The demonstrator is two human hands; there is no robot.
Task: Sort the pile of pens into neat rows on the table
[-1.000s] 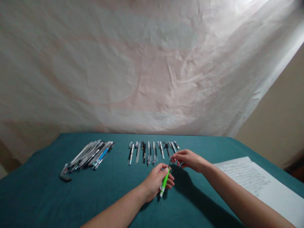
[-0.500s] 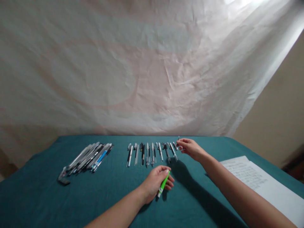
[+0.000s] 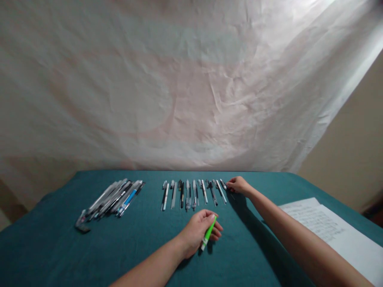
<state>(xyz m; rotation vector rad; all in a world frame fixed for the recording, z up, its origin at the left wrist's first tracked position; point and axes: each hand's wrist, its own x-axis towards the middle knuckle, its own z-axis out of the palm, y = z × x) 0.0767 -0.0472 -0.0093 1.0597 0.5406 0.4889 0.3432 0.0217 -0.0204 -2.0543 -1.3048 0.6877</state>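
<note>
A wrinkled pale sheet [image 3: 149,91] hangs behind the desk [image 3: 119,251], which has a dark green cover. At the right side lie papers [image 3: 344,243], one with lines of writing. At the left side is a pile of pens [image 3: 116,199], and in the middle a row of pens [image 3: 165,195] is laid out. The left hand [image 3: 197,231] is nearer than this row, and its grip is closed around a green pen barrel [image 3: 209,232]. The right hand [image 3: 237,184] is at the row's right end, its fingertips just beside a short dark piece [image 3: 223,184]; whether its grip holds something, I cannot tell.
</note>
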